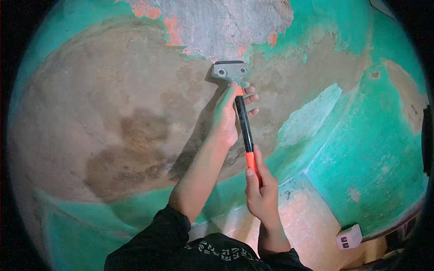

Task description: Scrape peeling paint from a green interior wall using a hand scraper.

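A long-handled scraper (243,119) has a grey metal head with two bolts, and its black handle has orange sections. Its head touches or sits very close to the wall (181,104), at the lower border of a grey patch (226,27). Just below the head, my left hand (226,118) holds the neck, thumb along the near side and fingers reaching round behind. My right hand (263,192) grips the orange lower end, thumb and forefinger along it. The handle's tail end is hidden by that hand.
Green paint (375,167) with ragged edges borders the bare brown wall surface. A pale flake-like patch (312,115) lies to the right. Below are a light tiled floor (312,221) and a small white box-shaped device (349,236) at the lower right. My shadow falls across the wall.
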### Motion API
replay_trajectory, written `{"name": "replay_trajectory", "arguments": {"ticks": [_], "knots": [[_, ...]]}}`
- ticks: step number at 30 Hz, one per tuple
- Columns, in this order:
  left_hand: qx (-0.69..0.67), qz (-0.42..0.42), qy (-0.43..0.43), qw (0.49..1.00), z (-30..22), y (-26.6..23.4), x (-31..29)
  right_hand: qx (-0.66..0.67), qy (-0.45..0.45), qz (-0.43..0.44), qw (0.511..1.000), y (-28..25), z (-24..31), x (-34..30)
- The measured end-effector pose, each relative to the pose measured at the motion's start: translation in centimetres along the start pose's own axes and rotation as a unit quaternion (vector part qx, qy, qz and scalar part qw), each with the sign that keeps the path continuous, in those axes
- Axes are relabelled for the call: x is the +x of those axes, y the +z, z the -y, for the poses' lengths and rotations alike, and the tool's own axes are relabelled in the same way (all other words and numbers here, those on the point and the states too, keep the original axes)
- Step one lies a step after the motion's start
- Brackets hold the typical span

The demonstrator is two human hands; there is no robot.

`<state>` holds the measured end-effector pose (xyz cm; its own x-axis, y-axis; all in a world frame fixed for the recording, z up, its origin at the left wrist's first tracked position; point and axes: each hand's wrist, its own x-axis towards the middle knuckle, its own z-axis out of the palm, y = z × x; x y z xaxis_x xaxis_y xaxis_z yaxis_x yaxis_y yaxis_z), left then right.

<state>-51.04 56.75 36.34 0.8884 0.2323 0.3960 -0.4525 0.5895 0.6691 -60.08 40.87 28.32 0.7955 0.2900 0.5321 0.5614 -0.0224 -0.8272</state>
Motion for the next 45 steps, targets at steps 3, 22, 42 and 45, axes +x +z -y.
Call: {"name": "replay_trajectory", "arguments": {"ticks": [3, 22, 42, 45], "knots": [[-0.023, 0.017, -0.01, 1.0, -0.4, -0.2, 0.6, -0.011, 0.008, -0.01, 1.0, 0.6, 0.8, 0.8], [-0.092, 0.045, -0.043, 0.994, 0.3, -0.6, 1.4, -0.023, 0.073, -0.043, 0.996, 0.7, 2.3, 0.5], [-0.111, 0.049, -0.049, 0.991, 1.0, -0.9, 0.6, -0.022, 0.104, -0.024, 0.994, -0.8, 2.5, 0.1], [-0.097, 0.06, -0.02, 0.993, 0.5, -0.6, 2.6, -0.031, 0.099, -0.033, 0.994, -0.7, 3.6, 1.3]]}}
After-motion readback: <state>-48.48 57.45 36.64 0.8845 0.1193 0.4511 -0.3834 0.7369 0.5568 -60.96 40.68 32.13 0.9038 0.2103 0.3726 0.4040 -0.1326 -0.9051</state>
